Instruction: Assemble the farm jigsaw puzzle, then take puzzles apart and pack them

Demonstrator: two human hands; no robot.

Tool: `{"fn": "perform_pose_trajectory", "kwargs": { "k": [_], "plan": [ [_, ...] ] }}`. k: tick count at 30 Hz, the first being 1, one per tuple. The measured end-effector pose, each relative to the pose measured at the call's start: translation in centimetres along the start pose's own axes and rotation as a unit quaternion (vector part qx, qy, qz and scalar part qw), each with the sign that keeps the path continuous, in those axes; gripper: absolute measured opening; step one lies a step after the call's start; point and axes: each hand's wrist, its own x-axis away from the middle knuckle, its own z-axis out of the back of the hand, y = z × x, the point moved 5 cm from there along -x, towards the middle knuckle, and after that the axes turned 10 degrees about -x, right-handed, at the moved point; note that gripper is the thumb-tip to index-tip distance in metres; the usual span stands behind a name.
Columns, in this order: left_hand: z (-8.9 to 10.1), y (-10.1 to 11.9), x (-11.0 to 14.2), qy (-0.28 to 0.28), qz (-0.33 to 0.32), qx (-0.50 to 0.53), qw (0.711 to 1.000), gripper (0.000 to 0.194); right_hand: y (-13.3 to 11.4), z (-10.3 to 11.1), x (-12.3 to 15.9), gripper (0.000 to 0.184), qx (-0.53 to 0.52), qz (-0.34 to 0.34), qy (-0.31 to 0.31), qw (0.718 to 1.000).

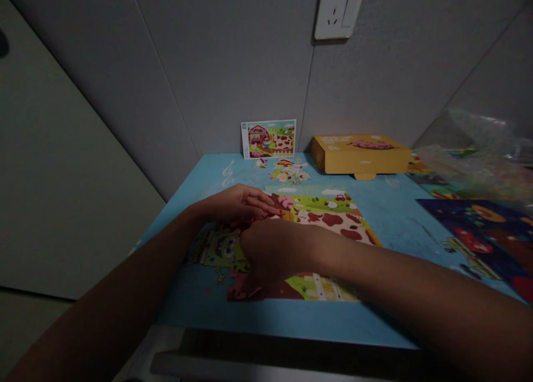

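A partly joined farm jigsaw puzzle (pixel 333 221) lies on the blue table, showing a spotted cow, sheep, a pig and a fence. Across its upper left part rests my left hand (pixel 244 201), fingers stretched out and lying flat, holding nothing that I can see. My right hand (pixel 270 249) is curled over the puzzle's left side, fingers pointing down at the lower left pieces (pixel 244 292). Its fingertips are mostly hidden, so what they grip cannot be made out. The two hands cover much of the puzzle's left edge.
Loose puzzle pieces (pixel 289 174) lie beyond the puzzle, before a reference picture card (pixel 270 139) leaning on the wall. A yellow box (pixel 362 154) stands at the back right. Farther right are a dark blue picture sheet (pixel 491 226) and a clear plastic bag (pixel 478 160).
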Motion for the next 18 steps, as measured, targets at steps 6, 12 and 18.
{"fn": "perform_pose_trajectory", "kwargs": {
  "k": [6,12,18],
  "plan": [
    [0.01,-0.27,-0.05,0.000,-0.006,0.007,1.000,0.045,0.01,0.04,-0.04,0.036,0.018,-0.006,0.016,1.000],
    [-0.03,-0.03,0.07,0.004,0.006,0.011,1.000,0.042,0.24,-0.04,-0.27,0.035,-0.005,-0.013,-0.007,1.000],
    [-0.16,0.01,0.07,0.001,0.010,0.024,1.000,0.040,0.27,-0.06,-0.25,0.031,0.012,0.002,-0.023,1.000]
  ]
}}
